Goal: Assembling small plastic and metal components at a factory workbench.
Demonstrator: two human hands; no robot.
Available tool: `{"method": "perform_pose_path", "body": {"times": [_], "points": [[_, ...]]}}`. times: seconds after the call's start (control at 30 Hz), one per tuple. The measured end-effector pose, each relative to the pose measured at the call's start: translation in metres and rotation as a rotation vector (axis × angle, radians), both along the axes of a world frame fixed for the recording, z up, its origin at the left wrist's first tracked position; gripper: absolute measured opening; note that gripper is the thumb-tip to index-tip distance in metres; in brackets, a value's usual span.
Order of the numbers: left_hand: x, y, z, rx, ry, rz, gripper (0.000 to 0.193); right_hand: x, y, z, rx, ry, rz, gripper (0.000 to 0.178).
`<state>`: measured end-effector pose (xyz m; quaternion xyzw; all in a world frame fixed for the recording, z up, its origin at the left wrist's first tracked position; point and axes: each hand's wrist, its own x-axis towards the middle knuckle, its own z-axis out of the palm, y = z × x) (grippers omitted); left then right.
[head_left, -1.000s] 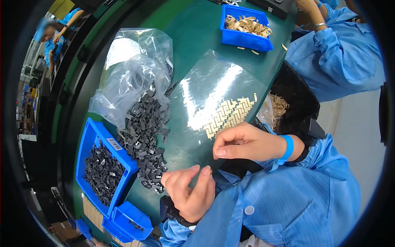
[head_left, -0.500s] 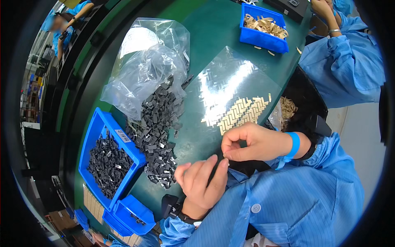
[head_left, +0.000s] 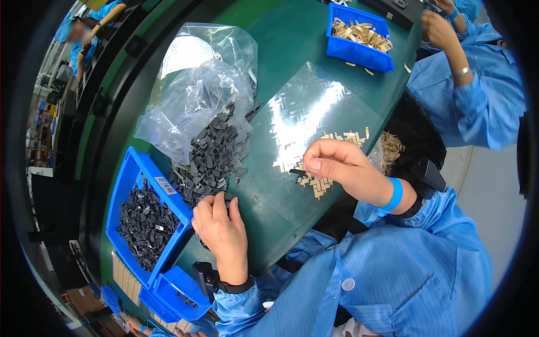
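My left hand [head_left: 222, 236] rests on the near end of a loose pile of small black plastic parts [head_left: 216, 157]. Its thumb stands apart from the fingers, and the fingertips touch the parts. Over the near edge of a clear plastic sheet [head_left: 292, 121], my right hand [head_left: 345, 168] pinches a small black part [head_left: 297, 175] between thumb and forefinger. Small cream-coloured strips [head_left: 320, 185] lie in a slanting pattern on that sheet, partly hidden by the right hand. A clear plastic bag [head_left: 196, 90] lies at the far end of the pile.
A blue bin [head_left: 182, 216] of black parts stands left of the pile, with a smaller blue bin [head_left: 193, 281] nearer me. Another blue bin [head_left: 359, 60] holds tan strips at the far right. A co-worker's arm [head_left: 455, 62] is at the right, beyond the green table's edge.
My hands have parted. The left has moved left to the black pile; the right has moved forward over the sheet, and a black part now shows at its fingertips.
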<state>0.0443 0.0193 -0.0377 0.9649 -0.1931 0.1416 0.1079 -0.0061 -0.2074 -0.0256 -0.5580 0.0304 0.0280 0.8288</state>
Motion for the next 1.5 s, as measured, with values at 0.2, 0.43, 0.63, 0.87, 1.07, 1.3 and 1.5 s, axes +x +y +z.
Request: {"method": "perform_pose_path", "body": {"times": [0.2,0.43,0.63,0.87,1.07,1.3,1.5], "points": [[-0.001,0.005,-0.003,-0.269,-0.176,-0.099,0.021,-0.004,-0.002,0.001,0.029,0.030,0.014,0.009],[-0.028,-0.016,0.023,-1.537,0.754,-0.149,0.025,-0.007,0.014,0.005,0.038,-0.025,0.023,0.010],[-0.047,-0.022,0.025,-2.022,1.313,-0.179,0.026,-0.012,0.025,0.013,0.112,-0.083,0.102,0.006],[-0.048,-0.025,0.026,-2.097,1.557,-0.208,0.030,-0.014,0.026,0.014,-0.021,-0.241,0.039,0.005],[-0.049,-0.026,0.027,-2.073,1.483,-0.199,0.029,-0.012,0.030,0.011,-0.008,-0.258,0.004,0.007],[-0.048,-0.029,0.032,-1.934,1.392,-0.202,0.027,-0.013,0.029,0.011,0.017,-0.223,0.028,0.007],[-0.049,-0.035,0.040,-1.822,1.266,-0.118,0.027,-0.014,0.026,0.015,0.190,-0.094,0.081,0.004]]}}
